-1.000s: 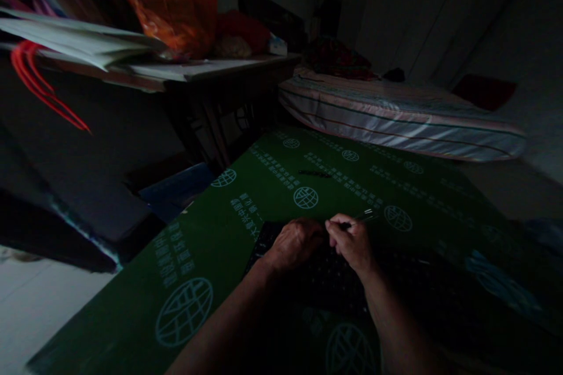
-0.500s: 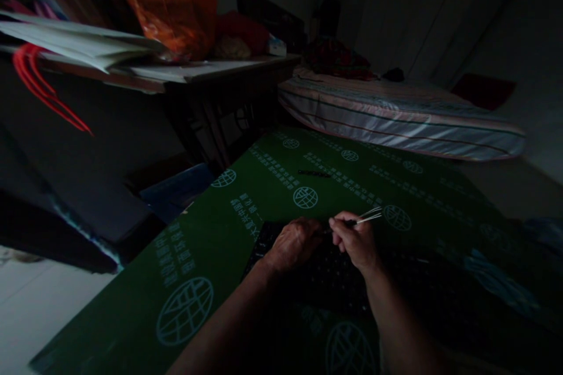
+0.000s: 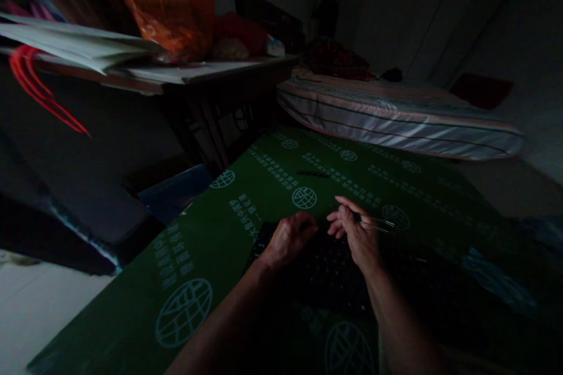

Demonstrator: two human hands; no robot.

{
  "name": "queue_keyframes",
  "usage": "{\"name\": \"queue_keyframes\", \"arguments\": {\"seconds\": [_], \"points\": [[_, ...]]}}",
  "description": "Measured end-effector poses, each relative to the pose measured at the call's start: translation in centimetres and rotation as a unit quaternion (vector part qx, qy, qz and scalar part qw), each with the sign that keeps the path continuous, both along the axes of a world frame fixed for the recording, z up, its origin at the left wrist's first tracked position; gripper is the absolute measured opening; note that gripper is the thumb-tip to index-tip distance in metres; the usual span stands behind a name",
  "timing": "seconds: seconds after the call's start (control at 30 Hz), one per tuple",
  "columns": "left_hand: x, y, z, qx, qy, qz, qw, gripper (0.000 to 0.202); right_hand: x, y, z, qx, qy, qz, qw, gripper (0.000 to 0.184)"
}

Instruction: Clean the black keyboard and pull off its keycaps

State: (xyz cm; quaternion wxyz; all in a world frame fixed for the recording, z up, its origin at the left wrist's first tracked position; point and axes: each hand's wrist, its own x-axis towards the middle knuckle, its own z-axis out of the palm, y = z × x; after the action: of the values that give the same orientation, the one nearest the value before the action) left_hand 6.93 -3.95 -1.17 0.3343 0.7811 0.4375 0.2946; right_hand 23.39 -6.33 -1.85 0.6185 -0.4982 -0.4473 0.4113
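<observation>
A black keyboard [image 3: 328,269] lies on the green sheet under my hands, its lower and right parts lost in the dark. Over its upper left part my left hand [image 3: 292,237] is closed, with curled fingers; whatever they may hold is hidden. My right hand [image 3: 354,231] is just to the right, above the upper edge of the keyboard. Between its thumb and fingers rests a keycap puller [image 3: 382,222], its thin metal wires pointing right, while the fingertips spread toward my left hand. A gap separates the two hands.
A short dark strip [image 3: 312,174] lies beyond the keyboard on the green printed sheet [image 3: 246,205]. At right is a crumpled bluish cloth [image 3: 499,281]. A side table [image 3: 193,75] bears an orange bag [image 3: 176,6] and papers. Behind stands a bed with a striped mattress [image 3: 396,120].
My hands have moved apart. The right hand has turned and loosened its fingers, and the keycap puller's wires have swung from pointing slightly up to slightly down.
</observation>
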Motion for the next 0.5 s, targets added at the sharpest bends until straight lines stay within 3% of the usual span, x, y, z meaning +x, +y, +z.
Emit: {"name": "queue_keyframes", "arguments": {"seconds": [0.17, 0.3, 0.5], "points": [[-0.04, 0.11, 0.07, -0.056, -0.102, 0.027, 0.993, 0.017, -0.24, -0.32, 0.18, -0.026, -0.036, 0.027, 0.999, 0.053], [0.01, 0.14, 0.13, -0.116, -0.171, 0.047, 0.977, 0.019, -0.23, -0.38, 0.04, -0.027, -0.082, 0.043, 0.995, 0.048], [0.01, 0.30, -0.04, -0.179, -0.266, 0.033, 0.947, 0.023, -0.55, -0.70, 0.11, 0.107, -0.247, 0.088, 0.959, 0.024]]}}
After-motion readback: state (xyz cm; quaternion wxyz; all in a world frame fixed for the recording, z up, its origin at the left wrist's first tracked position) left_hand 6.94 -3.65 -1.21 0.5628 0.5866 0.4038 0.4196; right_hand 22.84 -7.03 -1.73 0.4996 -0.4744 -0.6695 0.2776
